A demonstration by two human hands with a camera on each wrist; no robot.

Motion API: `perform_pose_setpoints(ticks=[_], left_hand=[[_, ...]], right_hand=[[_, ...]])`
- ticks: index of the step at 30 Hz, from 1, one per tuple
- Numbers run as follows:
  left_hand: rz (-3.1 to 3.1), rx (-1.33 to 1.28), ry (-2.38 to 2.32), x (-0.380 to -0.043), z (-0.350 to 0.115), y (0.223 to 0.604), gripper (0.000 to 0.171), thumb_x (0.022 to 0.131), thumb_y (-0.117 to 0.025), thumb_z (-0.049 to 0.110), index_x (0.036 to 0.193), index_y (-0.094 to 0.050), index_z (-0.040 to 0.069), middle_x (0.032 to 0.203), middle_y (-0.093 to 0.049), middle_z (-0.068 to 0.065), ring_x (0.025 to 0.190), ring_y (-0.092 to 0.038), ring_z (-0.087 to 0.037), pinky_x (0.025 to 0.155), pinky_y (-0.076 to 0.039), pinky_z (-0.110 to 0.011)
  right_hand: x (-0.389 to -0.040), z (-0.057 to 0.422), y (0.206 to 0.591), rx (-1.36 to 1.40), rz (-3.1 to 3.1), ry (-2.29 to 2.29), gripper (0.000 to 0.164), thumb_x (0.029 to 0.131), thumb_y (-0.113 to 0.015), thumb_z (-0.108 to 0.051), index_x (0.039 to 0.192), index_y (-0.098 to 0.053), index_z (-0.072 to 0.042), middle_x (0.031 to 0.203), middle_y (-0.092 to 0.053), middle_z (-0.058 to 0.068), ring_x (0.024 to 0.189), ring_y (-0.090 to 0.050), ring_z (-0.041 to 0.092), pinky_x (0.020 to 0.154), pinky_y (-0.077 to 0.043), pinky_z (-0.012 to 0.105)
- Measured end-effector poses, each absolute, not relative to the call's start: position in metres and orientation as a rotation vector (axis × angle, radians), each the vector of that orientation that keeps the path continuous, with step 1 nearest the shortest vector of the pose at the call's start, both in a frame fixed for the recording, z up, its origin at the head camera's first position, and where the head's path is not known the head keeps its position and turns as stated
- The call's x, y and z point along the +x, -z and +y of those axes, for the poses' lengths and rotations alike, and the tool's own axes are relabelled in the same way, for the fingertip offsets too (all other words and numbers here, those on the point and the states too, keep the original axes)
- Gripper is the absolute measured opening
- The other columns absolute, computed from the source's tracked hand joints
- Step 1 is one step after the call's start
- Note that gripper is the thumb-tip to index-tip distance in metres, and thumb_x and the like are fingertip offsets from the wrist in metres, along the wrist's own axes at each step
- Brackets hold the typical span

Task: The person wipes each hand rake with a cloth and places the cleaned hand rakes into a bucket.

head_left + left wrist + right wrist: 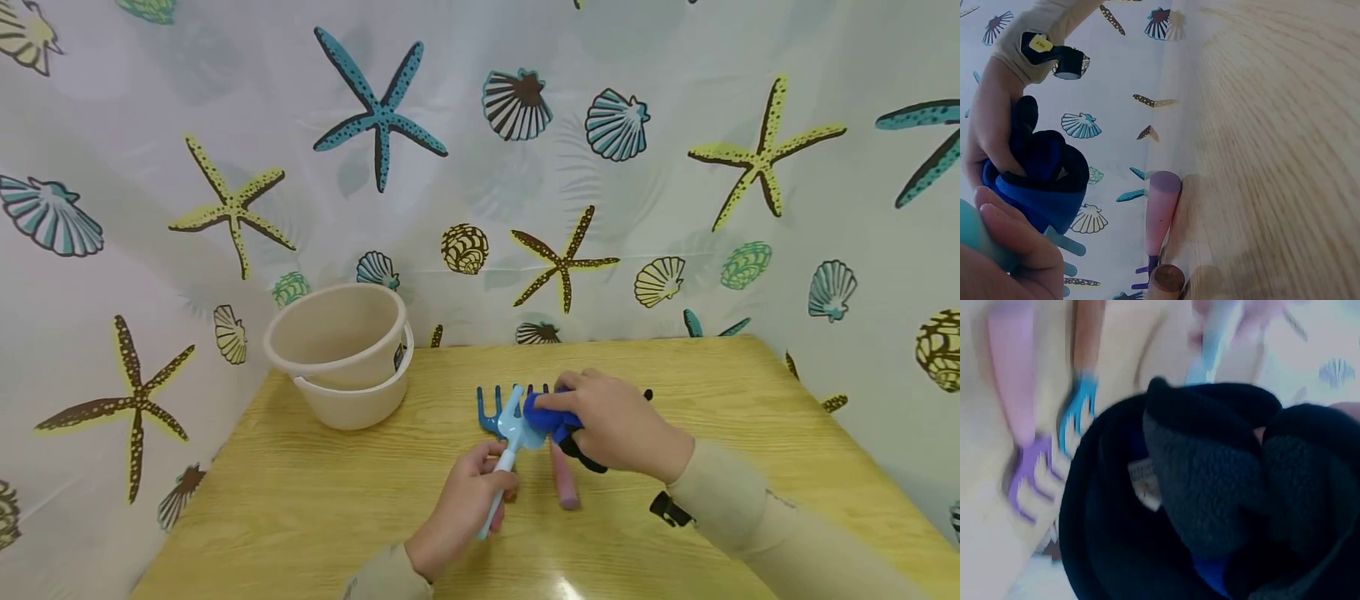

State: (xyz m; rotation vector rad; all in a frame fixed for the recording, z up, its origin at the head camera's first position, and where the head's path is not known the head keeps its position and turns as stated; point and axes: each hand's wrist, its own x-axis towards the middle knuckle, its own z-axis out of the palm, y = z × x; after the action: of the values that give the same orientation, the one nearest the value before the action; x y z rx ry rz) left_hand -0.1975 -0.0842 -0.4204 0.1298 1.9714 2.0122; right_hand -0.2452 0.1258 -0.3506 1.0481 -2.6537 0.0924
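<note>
Right of the cream bucket (356,414), two hands meet over a light blue trowel (513,427)

Nearer the person than the bucket, and to its right, the left hand (460,507) curls its fingers round the trowel's handle, raising it above the table with the head pointing away. Gripping low probably leaves the head free for the other hand. Farther right of the bucket, the right hand (618,425) grasps a bunched blue cloth item (551,417) with black edges and grey fleecy parts; whether it is a glove or something else, I cannot tell. It overlaps the trowel's head, perhaps touching it.

Also right of the bucket, beneath the hands, lie a blue fork (491,422) with a brown handle and a purple fork with a pink handle (564,482). Their tines point away and their handles towards the person, likely for easy reach. The bucket stands upright at the far left, its bail hanging down, perhaps to keep the middle free for handwork.

Under the bucket, the table (637,533) shows yellowish wood grain and a patch of glare along its near side. Behind the bucket and around both sides hangs a pale curtain (480,179) printed with starfish and shells.
</note>
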Motion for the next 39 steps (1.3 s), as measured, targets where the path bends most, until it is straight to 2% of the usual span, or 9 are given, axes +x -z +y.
perform_pose_setpoints(ticks=[4, 11, 17, 27, 31, 34, 39], left_hand=[[1.994, 0.149, -1.995, -0.197, -0.084, 0.420, 0.035, 0.085, -0.055, 0.004, 0.119, -0.050, -0.001, 0.071, -0.055, -0.009, 0.038, -0.042, -0.013, 0.032, -0.038, -0.021], [2.007, 0.183, -1.987, -0.192, -0.084, 0.416, 0.034, 0.085, -0.055, 0.004, 0.118, -0.050, -0.002, 0.070, -0.054, -0.008, 0.038, -0.042, -0.013, 0.031, -0.037, -0.021], [1.999, 0.237, -1.973, -0.191, -0.085, 0.419, 0.030, 0.086, -0.053, 0.003, 0.115, -0.050, -0.002, 0.069, -0.053, -0.007, 0.037, -0.041, -0.013, 0.031, -0.035, -0.021], [2.002, 0.253, -1.958, -0.186, -0.084, 0.416, 0.031, 0.084, -0.054, 0.002, 0.115, -0.051, -0.003, 0.068, -0.052, -0.006, 0.038, -0.040, -0.011, 0.032, -0.034, -0.020], [1.966, 0.280, -1.957, -0.183, -0.082, 0.413, 0.033, 0.083, -0.055, 0.002, 0.115, -0.051, -0.003, 0.069, -0.052, -0.007, 0.038, -0.040, -0.012, 0.032, -0.035, -0.020], [1.947, 0.261, -1.956, -0.182, -0.082, 0.411, 0.031, 0.084, -0.057, 0.004, 0.114, -0.052, -0.001, 0.070, -0.052, -0.006, 0.038, -0.041, -0.012, 0.032, -0.035, -0.020], [1.970, 0.245, -1.941, -0.184, -0.085, 0.412, 0.031, 0.085, -0.057, 0.005, 0.115, -0.052, -0.001, 0.070, -0.052, -0.006, 0.038, -0.040, -0.012, 0.032, -0.034, -0.020]], right_hand=[[-0.234, 0.112, 0.353, 1.094, -2.561, -0.024, 0.047, 0.068, -0.078, -0.014, 0.114, -0.070, -0.022, 0.105, -0.064, 0.011, 0.083, -0.055, 0.026, 0.063, -0.055, 0.043], [-0.244, 0.112, 0.350, 0.969, -2.536, 0.003, 0.048, 0.066, -0.082, -0.016, 0.112, -0.071, -0.022, 0.097, -0.062, 0.007, 0.078, -0.053, 0.024, 0.059, -0.053, 0.040], [-0.258, 0.116, 0.355, 0.943, -2.559, 0.039, 0.045, 0.069, -0.080, -0.018, 0.112, -0.071, -0.024, 0.095, -0.062, 0.006, 0.077, -0.054, 0.024, 0.058, -0.054, 0.041], [-0.272, 0.123, 0.362, 0.896, -2.557, 0.064, 0.043, 0.071, -0.073, -0.009, 0.112, -0.071, -0.023, 0.094, -0.062, 0.009, 0.073, -0.052, 0.025, 0.055, -0.052, 0.042], [-0.276, 0.129, 0.364, 0.901, -2.623, -0.008, 0.042, 0.073, -0.069, -0.006, 0.112, -0.071, -0.023, 0.092, -0.061, 0.007, 0.071, -0.052, 0.023, 0.051, -0.049, 0.036], [-0.277, 0.135, 0.364, 0.888, -2.724, -0.138, 0.048, 0.074, -0.064, -0.001, 0.115, -0.070, -0.024, 0.094, -0.061, 0.003, 0.073, -0.052, 0.018, 0.047, -0.044, 0.029], [-0.277, 0.137, 0.358, 0.921, -2.738, -0.226, 0.055, 0.072, -0.059, 0.004, 0.119, -0.068, -0.024, 0.100, -0.062, 0.002, 0.078, -0.054, 0.018, 0.050, -0.042, 0.029]])
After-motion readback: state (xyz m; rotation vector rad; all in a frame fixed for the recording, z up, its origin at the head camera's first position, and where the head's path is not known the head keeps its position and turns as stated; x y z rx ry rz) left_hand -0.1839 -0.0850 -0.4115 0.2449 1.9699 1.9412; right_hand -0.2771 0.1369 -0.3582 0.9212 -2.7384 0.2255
